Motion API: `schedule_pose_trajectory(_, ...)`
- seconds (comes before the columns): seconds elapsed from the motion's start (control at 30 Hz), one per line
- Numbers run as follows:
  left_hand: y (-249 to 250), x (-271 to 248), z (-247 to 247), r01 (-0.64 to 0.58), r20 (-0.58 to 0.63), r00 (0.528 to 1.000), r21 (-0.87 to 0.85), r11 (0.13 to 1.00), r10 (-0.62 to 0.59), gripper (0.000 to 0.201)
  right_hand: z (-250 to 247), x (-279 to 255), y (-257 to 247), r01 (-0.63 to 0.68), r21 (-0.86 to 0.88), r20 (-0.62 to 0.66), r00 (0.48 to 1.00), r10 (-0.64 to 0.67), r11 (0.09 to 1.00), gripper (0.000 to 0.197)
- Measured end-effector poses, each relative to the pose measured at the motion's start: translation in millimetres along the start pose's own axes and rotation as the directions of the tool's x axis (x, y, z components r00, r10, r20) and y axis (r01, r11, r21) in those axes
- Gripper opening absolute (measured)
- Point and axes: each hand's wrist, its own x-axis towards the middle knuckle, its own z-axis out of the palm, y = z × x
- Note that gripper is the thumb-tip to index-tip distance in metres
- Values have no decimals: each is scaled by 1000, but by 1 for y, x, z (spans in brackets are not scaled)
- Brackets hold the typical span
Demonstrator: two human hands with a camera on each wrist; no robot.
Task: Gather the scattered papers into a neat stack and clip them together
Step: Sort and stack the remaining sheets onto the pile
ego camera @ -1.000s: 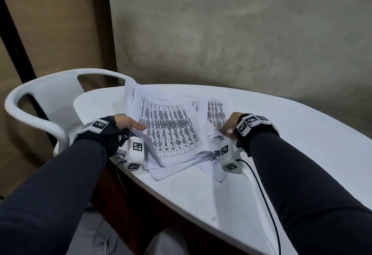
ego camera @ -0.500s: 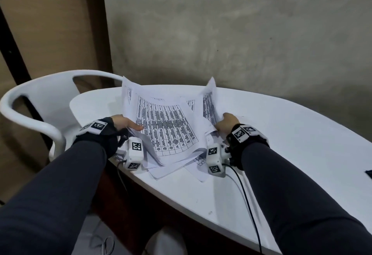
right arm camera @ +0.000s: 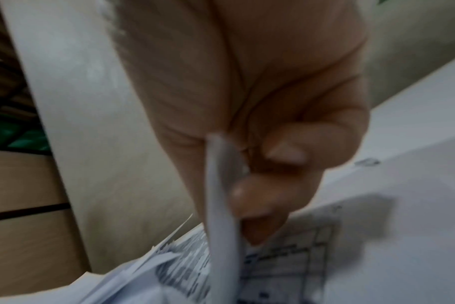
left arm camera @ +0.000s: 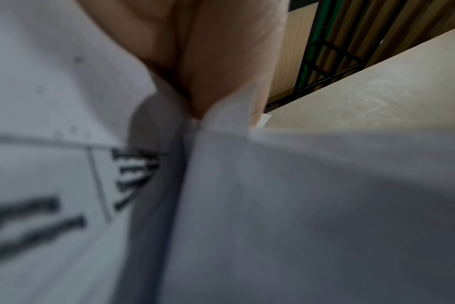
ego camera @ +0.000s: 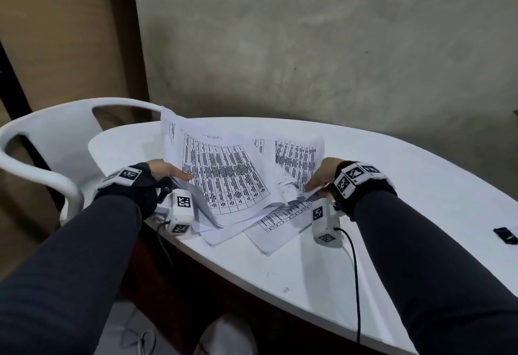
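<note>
From the head view the papers are seen fanned in a loose overlapping pile near the left end of the white table, the left hand holding their left edge with thumb on top, and a small black object is seen at the table's right edge. Only in the right wrist view is the right hand shown pinching a sheet edge between thumb and curled fingers. The left wrist view is blurred: sheets are seen pressed against the left hand, fingers hidden.
</note>
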Motion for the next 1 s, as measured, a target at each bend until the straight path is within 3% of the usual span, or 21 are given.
schedule_pose_trajectory(0.2, 9, -17, 1, 39, -15, 999, 7, 999, -39, 85, 9, -12, -16, 41, -25, 9, 999, -41, 999, 28)
schedule_pose_trajectory(0.3, 17, -46, 3, 23, -37, 999, -24, 999, -24, 56, 7, -3, -11, 54, 215, -91, 995, -35, 975, 9)
schedule_pose_trajectory(0.4, 14, -59, -5, 0, -78, 997, -85, 996, -6, 30, -6, 5, -4, 84, 421, -230, 973, 17, 903, 37)
schedule_pose_trajectory(0.5, 7, -69, -22, 14, -184, 982, -132, 991, -38, 12, -18, 2, 1, 49, 504, -167, 985, 41, 862, 39)
schedule_pose_trajectory(0.57, -1, -61, -33, 44, -198, 979, -57, 997, -54, 25, -14, -3, 2, 7, 434, -61, 998, 21, 901, 39)
schedule_pose_trajectory(0.63, -9, -53, -39, 95, -160, 983, 16, 995, -91, 51, -3, -7, 0, 5, 116, -14, 1000, -4, 993, 41)
schedule_pose_trajectory(0.67, -13, -50, -40, 116, -152, 982, 41, 992, -109, 57, 3, -10, -3, 21, -68, -32, 999, -23, 997, 48)
schedule_pose_trajectory(0.7, -15, -45, -41, 141, -149, 980, 71, 987, -129, 61, 7, -11, -5, 35, -142, -42, 998, -41, 989, 52)
schedule_pose_trajectory(0.83, -10, -50, -33, 149, -192, 973, 117, 982, -124, 62, 14, -18, -25, 53, -101, -2, 999, -54, 994, 35)
schedule_pose_trajectory(0.93, -11, -52, -32, 127, -216, 971, 98, 987, -104, 68, 31, -21, -33, 81, -69, -60, 995, -85, 994, 25)
schedule_pose_trajectory(1.0, -15, -51, -33, 143, -181, 975, 57, 988, -131, 62, 43, -18, -36, 88, -133, -109, 989, -103, 987, 32)
